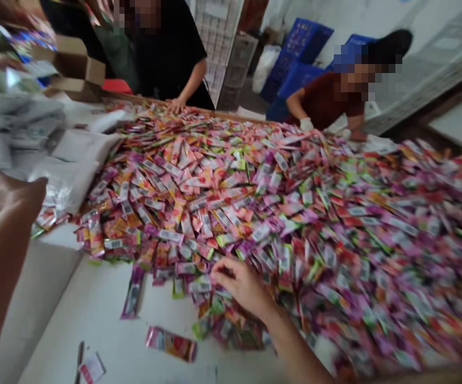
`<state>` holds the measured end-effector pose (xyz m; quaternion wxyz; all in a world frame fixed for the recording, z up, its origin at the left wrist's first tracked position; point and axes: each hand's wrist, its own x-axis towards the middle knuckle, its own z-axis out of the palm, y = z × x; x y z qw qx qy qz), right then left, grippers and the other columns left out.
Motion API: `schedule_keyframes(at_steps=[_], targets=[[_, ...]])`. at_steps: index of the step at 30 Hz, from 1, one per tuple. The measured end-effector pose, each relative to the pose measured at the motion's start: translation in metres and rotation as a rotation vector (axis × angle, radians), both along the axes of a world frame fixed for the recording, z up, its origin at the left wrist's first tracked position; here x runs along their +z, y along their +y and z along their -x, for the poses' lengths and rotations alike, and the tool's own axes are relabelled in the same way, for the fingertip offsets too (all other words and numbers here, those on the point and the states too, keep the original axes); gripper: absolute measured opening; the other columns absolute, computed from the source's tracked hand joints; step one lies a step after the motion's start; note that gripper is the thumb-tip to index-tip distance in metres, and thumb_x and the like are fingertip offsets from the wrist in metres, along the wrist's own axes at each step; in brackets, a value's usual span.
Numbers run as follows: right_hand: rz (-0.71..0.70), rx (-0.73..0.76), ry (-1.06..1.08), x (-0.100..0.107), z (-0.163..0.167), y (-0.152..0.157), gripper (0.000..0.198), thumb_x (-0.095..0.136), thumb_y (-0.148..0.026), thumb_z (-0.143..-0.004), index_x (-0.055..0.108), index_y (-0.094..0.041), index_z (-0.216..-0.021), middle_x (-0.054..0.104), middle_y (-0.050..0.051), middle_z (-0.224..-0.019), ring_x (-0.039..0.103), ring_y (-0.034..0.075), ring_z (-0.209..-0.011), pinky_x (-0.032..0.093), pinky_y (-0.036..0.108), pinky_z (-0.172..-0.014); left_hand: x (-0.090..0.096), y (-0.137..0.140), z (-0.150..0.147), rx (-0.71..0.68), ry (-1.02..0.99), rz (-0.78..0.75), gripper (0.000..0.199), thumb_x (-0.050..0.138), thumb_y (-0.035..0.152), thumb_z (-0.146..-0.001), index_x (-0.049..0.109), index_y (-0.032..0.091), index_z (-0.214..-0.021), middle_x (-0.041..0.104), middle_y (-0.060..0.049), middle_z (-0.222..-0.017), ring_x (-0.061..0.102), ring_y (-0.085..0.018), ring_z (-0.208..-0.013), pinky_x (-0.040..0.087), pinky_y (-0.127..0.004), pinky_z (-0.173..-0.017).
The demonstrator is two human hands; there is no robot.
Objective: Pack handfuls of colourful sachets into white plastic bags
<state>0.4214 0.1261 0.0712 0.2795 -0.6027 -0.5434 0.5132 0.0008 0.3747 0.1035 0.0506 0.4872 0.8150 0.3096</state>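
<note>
A broad heap of small colourful wrapped packets (231, 202) covers most of the table. My right hand (237, 282) is at the heap's near edge, thumb and fingers curled together against the packets; whatever may be between the fingertips is too small to make out. To the left, my left hand (9, 192) is blurred, its thumb stretched away from the fingers. It is over the pale plastic bags (65, 181), and I see nothing held in it. Two loose packets, one purple (133, 293) and one pink and orange (170, 344), lie on the white tabletop (95, 314).
Across the table, a person in black (167, 48) rests a hand on the heap. Another in dark red (327, 101) works at the far right with a gloved hand. An open cardboard box (74, 69) stands far left; blue crates (299, 64) are behind. A small card (92, 368) lies near the front.
</note>
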Motion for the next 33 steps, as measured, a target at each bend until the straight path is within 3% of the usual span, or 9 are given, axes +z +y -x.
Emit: schedule_keyframes(at_steps=[2, 7, 10, 15, 19, 23, 26, 28, 33], targets=[[-0.02, -0.087, -0.065, -0.005, -0.017, -0.022, 0.015, 0.061, -0.032, -0.085, 0.067, -0.018, -0.081, 0.065, 0.0, -0.075, 0.058, 0.015, -0.07, 0.043, 0.024, -0.067, -0.017, -0.03, -0.018, 0.04, 0.043, -0.061, 0.066, 0.076, 0.048, -0.074, 0.06, 0.001, -0.118, 0.061, -0.013, -0.128, 0.045, -0.038, -0.128, 0.033, -0.062, -0.106], [-0.035, -0.193, -0.245, -0.013, -0.037, -0.069, 0.015, 0.058, -0.027, -0.085, 0.068, -0.018, -0.079, 0.064, 0.0, -0.068, 0.057, 0.015, -0.061, 0.041, 0.024, -0.059, -0.076, -0.191, -0.101, -0.715, -0.066, -0.356, 0.018, 0.06, 0.03, -0.089, 0.071, 0.016, -0.093, 0.074, -0.004, -0.092, 0.068, -0.017, -0.08, 0.057, -0.033, -0.079], [-0.167, -0.178, -0.363, -0.018, -0.03, -0.077, 0.014, 0.056, -0.019, -0.086, 0.068, -0.019, -0.079, 0.067, 0.0, -0.072, 0.06, 0.016, -0.066, 0.044, 0.026, -0.065, -0.113, -0.288, -0.139, -1.069, -0.073, -0.258, 0.027, 0.06, 0.025, -0.089, 0.069, 0.023, -0.115, 0.073, -0.008, -0.115, 0.067, -0.024, -0.11, 0.055, -0.038, -0.095], [-0.43, -0.202, -0.563, -0.045, -0.004, -0.086, 0.021, 0.059, -0.007, -0.082, 0.07, -0.018, -0.096, 0.069, 0.01, -0.102, 0.062, 0.023, -0.1, 0.047, 0.036, -0.091, -0.152, -0.376, -0.124, -1.069, -0.003, -0.157, 0.039, 0.052, 0.017, -0.093, 0.059, 0.018, -0.131, 0.068, -0.014, -0.126, 0.059, -0.027, -0.123, 0.053, -0.045, -0.1], [-0.351, 0.093, -0.535, -0.056, 0.012, -0.105, 0.022, 0.065, -0.004, -0.078, 0.074, -0.02, -0.091, 0.073, 0.007, -0.103, 0.065, 0.022, -0.102, 0.048, 0.033, -0.091, -0.151, -0.387, -0.096, -0.99, 0.05, -0.155, 0.025, 0.056, 0.032, -0.093, 0.072, 0.025, -0.11, 0.074, -0.008, -0.109, 0.068, -0.027, -0.107, 0.058, -0.039, -0.088], [-0.253, 0.16, -0.549, -0.038, 0.023, -0.079, 0.018, 0.064, -0.015, -0.084, 0.071, -0.021, -0.069, 0.071, 0.002, -0.071, 0.067, 0.018, -0.07, 0.048, 0.027, -0.069, -0.13, -0.339, -0.112, -0.964, 0.04, -0.224, 0.021, 0.057, 0.036, -0.092, 0.073, 0.022, -0.089, 0.075, -0.006, -0.091, 0.072, -0.021, -0.082, 0.058, -0.03, -0.074], [-0.339, 0.028, -0.59, -0.029, 0.043, -0.031, 0.011, 0.065, -0.019, -0.087, 0.072, -0.02, -0.095, 0.073, 0.007, -0.095, 0.067, 0.02, -0.09, 0.048, 0.03, -0.083, -0.122, -0.28, -0.142, -0.926, 0.044, -0.241, 0.022, 0.052, 0.029, -0.095, 0.072, 0.021, -0.1, 0.074, -0.008, -0.1, 0.069, -0.023, -0.094, 0.055, -0.036, -0.085], [-0.381, 0.04, -0.583, -0.034, 0.058, -0.006, 0.04, 0.076, -0.019, -0.078, 0.066, -0.018, -0.116, 0.067, 0.012, -0.116, 0.06, 0.025, -0.112, 0.045, 0.036, -0.097, -0.125, -0.251, -0.157, -0.893, 0.062, -0.243, 0.026, 0.051, 0.028, -0.094, 0.071, 0.02, -0.107, 0.072, -0.012, -0.11, 0.065, -0.027, -0.104, 0.052, -0.041, -0.092], [-0.353, 0.116, -0.499, -0.061, 0.058, 0.001, 0.051, 0.079, -0.017, -0.074, 0.066, -0.021, -0.123, 0.066, 0.01, -0.12, 0.062, 0.025, -0.112, 0.047, 0.036, -0.098, -0.142, -0.26, -0.144, -0.871, 0.114, -0.161, 0.023, 0.055, 0.03, -0.089, 0.074, 0.021, -0.099, 0.07, -0.012, -0.114, 0.064, -0.028, -0.1, 0.051, -0.042, -0.085]])
